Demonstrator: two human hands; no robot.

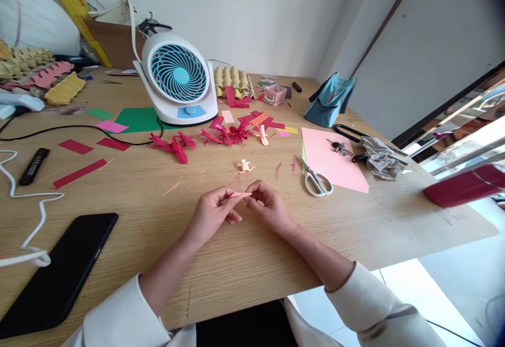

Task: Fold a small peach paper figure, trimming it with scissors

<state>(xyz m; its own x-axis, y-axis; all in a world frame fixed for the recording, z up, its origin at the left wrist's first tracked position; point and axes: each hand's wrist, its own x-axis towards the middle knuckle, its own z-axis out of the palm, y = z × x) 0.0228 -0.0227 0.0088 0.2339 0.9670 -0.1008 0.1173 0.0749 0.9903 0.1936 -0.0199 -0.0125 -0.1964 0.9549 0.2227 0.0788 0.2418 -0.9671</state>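
Note:
A small piece of light pink paper [240,195] is pinched between my two hands, just above the wooden table. My left hand [215,211] grips its left part between thumb and fingers. At its right tip, my right hand [269,206] closes thumb and forefinger on the paper. Beyond my hands lies a pale pink crumpled paper piece [245,166]. Farther back sit several red crumpled paper pieces [177,148] and another pale one [262,135]. White-handled scissors [316,181] rest to the right, their blades partly over a pink sheet [335,165].
A white fan [179,78] stands at the back on a green sheet [134,119]. Cut paper strips [79,173] lie scattered. To the left are a black marker [34,166] and a black phone-like slab [63,273]; to the right, keys [340,147] and a blue pouch [330,99].

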